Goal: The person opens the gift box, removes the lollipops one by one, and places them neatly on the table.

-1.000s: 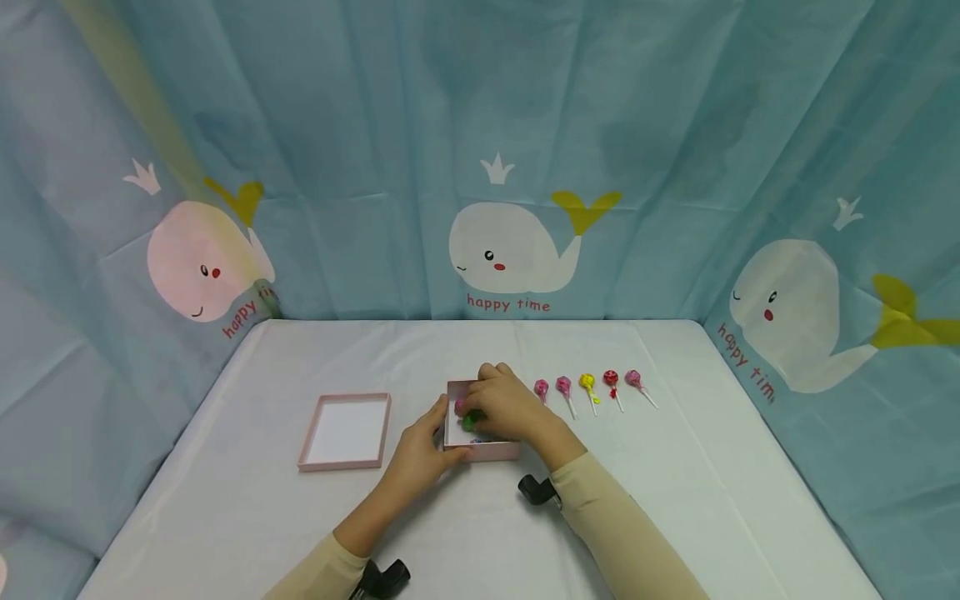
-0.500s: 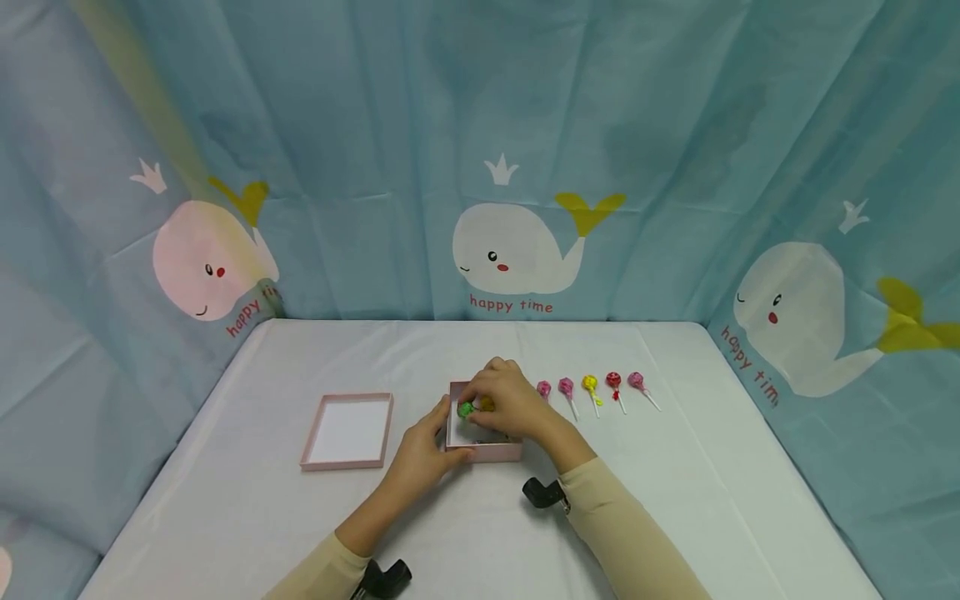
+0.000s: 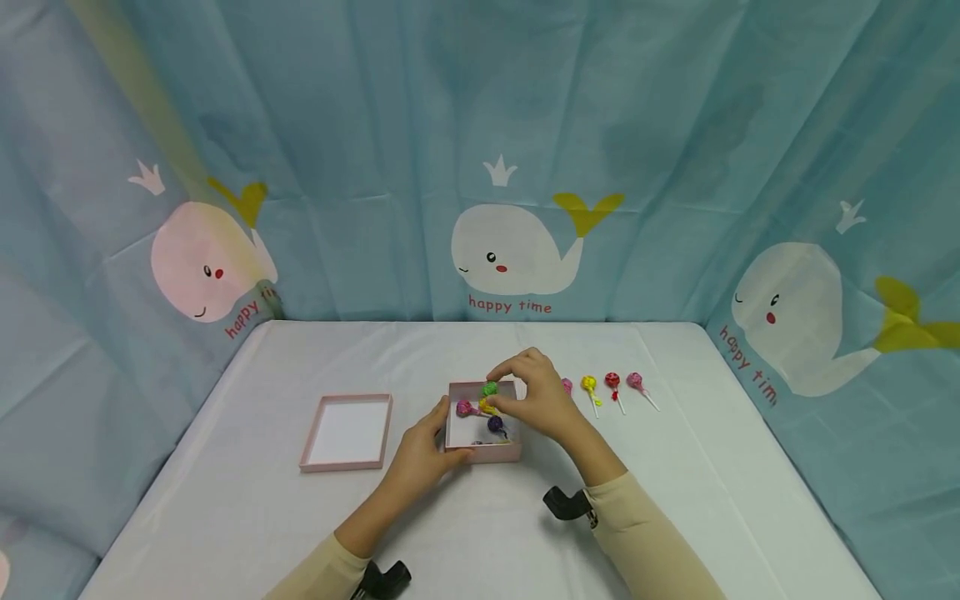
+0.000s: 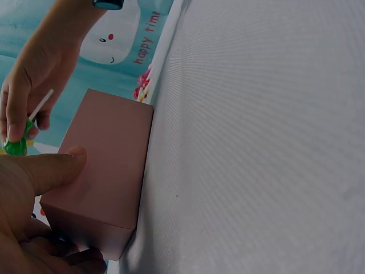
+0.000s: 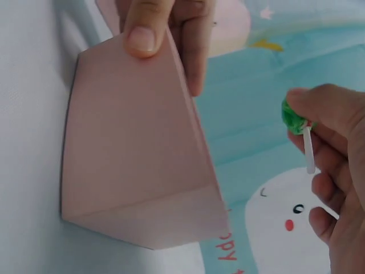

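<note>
Clamped on the near left part of an open pink box [image 3: 487, 453], a person's left-hand grip [image 3: 420, 454] sets its thumb on the near wall and its fingers along the left side, while the right-hand grip [image 3: 542, 400] comes together in a pinch on a green lollipop [image 5: 294, 118] above the box's opening. From the left on a white tabletop [image 3: 225, 517], a shallow pink-edged lid [image 3: 345, 432] lies white inside up, well apart from the box. Next, beside the left beige sleeve [image 3: 322, 571], sits a black wrist device [image 3: 386, 581]. Within the box, left to right, are a pink lollipop [image 3: 465, 408], a yellow lollipop [image 3: 487, 407] and a dark blue or purple lollipop [image 3: 496, 424]; something more, mostly hidden, shows by the near wall. Farther right, past the right hand, a row runs from a partly covered pink lollipop [image 3: 567, 385] to one yellow [image 3: 588, 382], one red [image 3: 612, 380] and another pink [image 3: 635, 380], their sticks toward the person. Behind it all hangs a blue curtain [image 3: 360, 167] printed with crowned whales and the words "happy time."
</note>
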A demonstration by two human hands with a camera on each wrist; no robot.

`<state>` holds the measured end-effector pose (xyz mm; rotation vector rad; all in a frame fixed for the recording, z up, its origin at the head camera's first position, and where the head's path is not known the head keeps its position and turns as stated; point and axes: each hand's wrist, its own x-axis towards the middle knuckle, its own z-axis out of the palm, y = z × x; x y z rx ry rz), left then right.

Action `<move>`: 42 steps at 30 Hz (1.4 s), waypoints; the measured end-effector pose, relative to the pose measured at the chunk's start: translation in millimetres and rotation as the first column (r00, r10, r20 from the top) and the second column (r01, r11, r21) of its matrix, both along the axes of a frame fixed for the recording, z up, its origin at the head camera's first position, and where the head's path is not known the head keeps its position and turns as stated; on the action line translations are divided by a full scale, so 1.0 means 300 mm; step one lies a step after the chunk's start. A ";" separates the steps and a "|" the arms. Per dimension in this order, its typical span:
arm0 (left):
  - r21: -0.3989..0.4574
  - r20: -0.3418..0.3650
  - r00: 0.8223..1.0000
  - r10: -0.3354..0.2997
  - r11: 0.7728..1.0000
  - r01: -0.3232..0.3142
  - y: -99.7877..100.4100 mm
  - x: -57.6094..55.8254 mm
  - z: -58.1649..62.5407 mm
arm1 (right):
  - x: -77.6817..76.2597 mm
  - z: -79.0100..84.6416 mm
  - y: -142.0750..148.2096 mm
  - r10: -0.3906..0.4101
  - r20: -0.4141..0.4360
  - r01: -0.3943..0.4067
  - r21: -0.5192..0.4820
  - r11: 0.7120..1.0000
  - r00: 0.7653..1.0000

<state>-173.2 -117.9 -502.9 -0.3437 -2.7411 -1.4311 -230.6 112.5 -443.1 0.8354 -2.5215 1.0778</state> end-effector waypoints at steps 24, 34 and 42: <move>0.011 0.014 1.000 0.000 1.000 0.000 0.001 0.006 -0.007 | 0.141 -0.046 0.207 -0.218 0.119 0.227 -0.077 0.971 0.969; 0.018 0.023 1.000 0.004 1.000 -0.004 0.002 0.007 -0.006 | 0.145 -0.130 0.242 -0.275 0.151 0.283 -0.029 0.959 0.949; 0.022 0.024 1.000 0.002 1.000 -0.003 0.003 0.008 -0.005 | 0.137 -0.182 0.256 -0.290 0.170 0.285 0.055 0.957 0.942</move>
